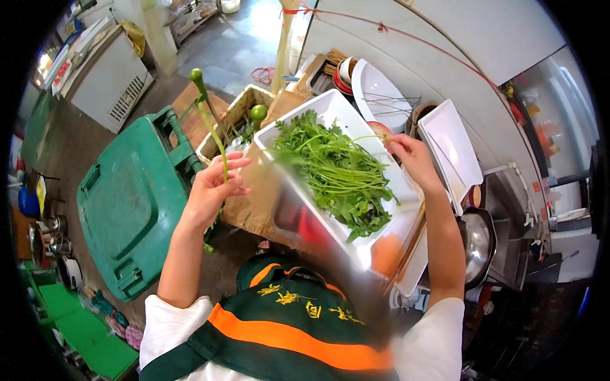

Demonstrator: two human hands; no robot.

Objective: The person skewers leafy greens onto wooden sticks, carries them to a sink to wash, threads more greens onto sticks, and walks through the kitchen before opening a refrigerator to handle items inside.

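My left hand [219, 184] is raised beside the white tray, fingers curled around a long pale-green stem [219, 136] that stands up from it. Some green leaves show below that hand, partly hidden by my wrist. My right hand [412, 155] is over the tray's far right edge, thumb and fingers pinched on the end of a thin leafy-green stalk [366, 138]. That stalk runs back toward a heap of leafy greens [330, 171] with thin stems, which look like Chinese celery. The heap lies in the white rectangular tray [298, 184].
A green lidded bin [127, 203] stands at left. Behind the tray are a dirty white container [248, 101] with scraps and a round green knob [258, 112]. Cardboard [244, 203] lies beside the tray. At right are another white tray [454, 146] and a metal bowl [476, 244].
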